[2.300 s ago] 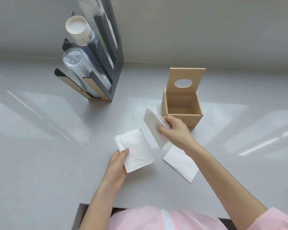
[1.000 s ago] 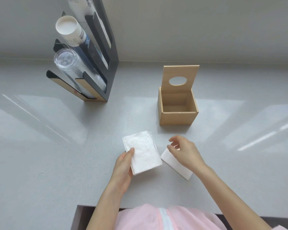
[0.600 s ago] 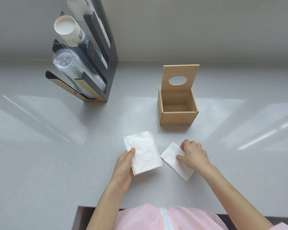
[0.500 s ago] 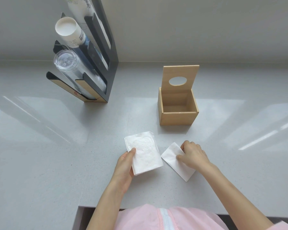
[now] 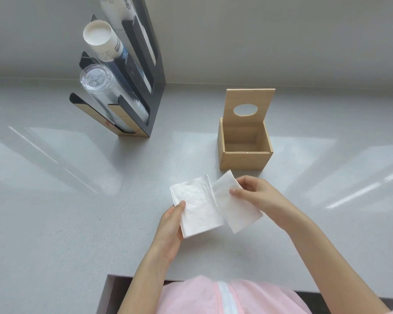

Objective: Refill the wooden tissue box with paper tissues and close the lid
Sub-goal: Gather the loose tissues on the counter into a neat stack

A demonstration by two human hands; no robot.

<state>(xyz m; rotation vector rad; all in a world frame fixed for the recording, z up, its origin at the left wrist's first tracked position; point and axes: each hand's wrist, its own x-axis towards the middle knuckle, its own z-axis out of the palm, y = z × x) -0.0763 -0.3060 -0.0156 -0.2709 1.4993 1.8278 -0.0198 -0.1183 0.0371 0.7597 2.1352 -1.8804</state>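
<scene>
right hand (image 5: 256,196) hides tissue's (image 5: 234,207) far edge.

My counter (image 5: 55,200) is a pale grey, speckled surface with streaks of window light across it, meeting the wall at the back. On it, at the far left, stands the black cup dispenser (image 5: 154,91). To its right sits the wooden tissue box (image 5: 244,160), its lid (image 5: 250,98) standing upright.
</scene>
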